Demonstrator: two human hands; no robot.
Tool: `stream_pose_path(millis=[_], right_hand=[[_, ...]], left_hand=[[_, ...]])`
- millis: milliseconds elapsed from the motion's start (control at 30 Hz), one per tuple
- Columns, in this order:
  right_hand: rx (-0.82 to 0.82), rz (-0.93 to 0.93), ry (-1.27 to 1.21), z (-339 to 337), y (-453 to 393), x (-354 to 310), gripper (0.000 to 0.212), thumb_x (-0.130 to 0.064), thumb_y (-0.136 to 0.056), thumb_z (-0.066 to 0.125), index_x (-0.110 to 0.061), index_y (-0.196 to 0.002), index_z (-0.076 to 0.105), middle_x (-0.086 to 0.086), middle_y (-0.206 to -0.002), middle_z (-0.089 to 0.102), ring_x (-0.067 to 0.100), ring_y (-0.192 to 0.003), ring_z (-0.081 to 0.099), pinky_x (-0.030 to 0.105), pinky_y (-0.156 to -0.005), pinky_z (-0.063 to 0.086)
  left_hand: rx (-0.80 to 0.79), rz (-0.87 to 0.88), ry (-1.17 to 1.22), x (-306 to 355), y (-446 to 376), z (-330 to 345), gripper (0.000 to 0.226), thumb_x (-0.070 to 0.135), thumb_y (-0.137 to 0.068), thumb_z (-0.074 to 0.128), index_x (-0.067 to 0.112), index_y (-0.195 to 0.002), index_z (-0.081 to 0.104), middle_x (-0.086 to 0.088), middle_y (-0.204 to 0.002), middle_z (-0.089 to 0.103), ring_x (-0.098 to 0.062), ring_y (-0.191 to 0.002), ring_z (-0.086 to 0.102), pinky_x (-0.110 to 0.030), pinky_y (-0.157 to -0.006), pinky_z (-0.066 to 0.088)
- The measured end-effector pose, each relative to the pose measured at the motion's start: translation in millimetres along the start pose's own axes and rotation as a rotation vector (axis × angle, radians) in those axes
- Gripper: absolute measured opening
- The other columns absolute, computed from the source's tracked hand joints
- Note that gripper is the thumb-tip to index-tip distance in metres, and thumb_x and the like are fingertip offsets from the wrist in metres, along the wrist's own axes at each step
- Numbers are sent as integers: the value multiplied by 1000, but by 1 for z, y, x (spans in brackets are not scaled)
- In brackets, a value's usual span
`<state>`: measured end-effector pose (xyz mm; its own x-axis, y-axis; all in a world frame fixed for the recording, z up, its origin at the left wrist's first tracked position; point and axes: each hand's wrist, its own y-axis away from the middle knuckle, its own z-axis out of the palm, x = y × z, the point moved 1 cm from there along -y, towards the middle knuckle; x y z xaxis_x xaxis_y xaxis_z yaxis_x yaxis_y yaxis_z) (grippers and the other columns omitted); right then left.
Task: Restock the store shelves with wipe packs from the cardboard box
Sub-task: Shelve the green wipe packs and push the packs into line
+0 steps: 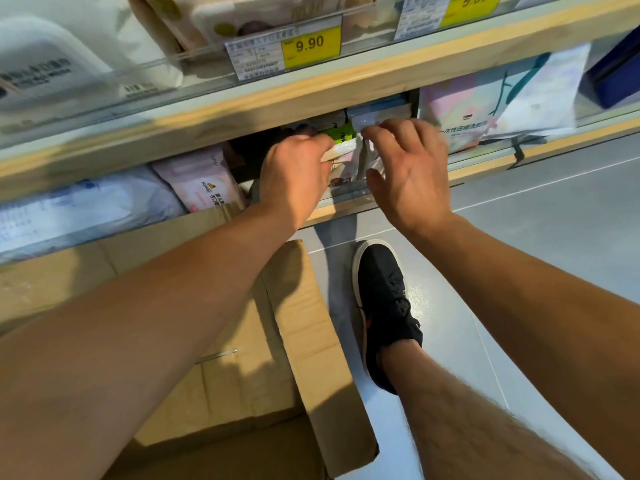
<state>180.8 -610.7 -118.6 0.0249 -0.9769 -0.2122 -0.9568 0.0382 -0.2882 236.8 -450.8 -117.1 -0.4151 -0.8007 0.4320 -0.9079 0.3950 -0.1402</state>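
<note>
Wipe pack (341, 152), white with green print at top, sits at the front of the lower shelf (485, 168), standing between other packs just behind the clear front rail (349, 199). Left hand (294, 174) has fingers curled round its left edge, gripping it. Right hand (412, 174) is spread, fingertips resting on the top of the neighbouring packs, thumb low near the rail; it grips nothing. Hands are close together, pack between them.

Judgement: soft film pouch, light, squashy, film probably slick. Best held across the flat faces or by the side edge, not the sealed corner. Squeezing into a tight row may buckle it.

Pink pack (207, 183) lies to the left on the same shelf. Cardboard box (263, 341) stands open on the floor below; contents can't be seen. A black shoe (381, 306) sits beside it. Yellow 9.90 price tag (310, 45) on the upper shelf.
</note>
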Motion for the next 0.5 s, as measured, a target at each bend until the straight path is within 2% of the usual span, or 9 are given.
stream_pose_path(millis=[133,233,333,433,500], right_hand=[[13,-48,59,10,-11,-6,34,-26,-82,62,-16,-115,64,8,-113,61,37,-112,51,44,-95,35],[28,-23,111,18,-20,-12,26,-31,-82,62,-15,-102,66,9,-101,60,36,-103,52,44,-94,33],[13,27,137,23,-25,-15,27,-35,-84,59,-14,-100,66,9,-100,60,36,-102,50,46,-98,30],[10,45,151,25,-28,-19,30,-37,-86,56,-13,-101,67,10,-102,61,36,-104,48,45,-101,25],[35,69,154,24,-31,-20,29,-37,-86,57,-14,-100,69,10,-101,62,35,-104,48,44,-100,24]], left_hand=[[-23,11,-1,-1,0,-1,23,18,-86,61,15,-108,67,-10,-95,65,-34,-90,60,-42,-78,50],[55,3,70,-4,2,-2,25,22,-81,65,16,-105,69,-9,-91,68,-29,-86,62,-37,-77,49],[148,-46,180,-9,11,-4,27,28,-78,66,16,-102,70,-6,-89,70,-22,-82,62,-32,-72,47],[166,-110,143,-13,12,-4,22,19,-81,64,12,-101,70,-10,-90,70,-28,-81,63,-34,-71,48],[206,-132,120,-12,6,-4,17,15,-82,64,7,-96,71,-13,-83,70,-29,-76,63,-31,-65,45]])
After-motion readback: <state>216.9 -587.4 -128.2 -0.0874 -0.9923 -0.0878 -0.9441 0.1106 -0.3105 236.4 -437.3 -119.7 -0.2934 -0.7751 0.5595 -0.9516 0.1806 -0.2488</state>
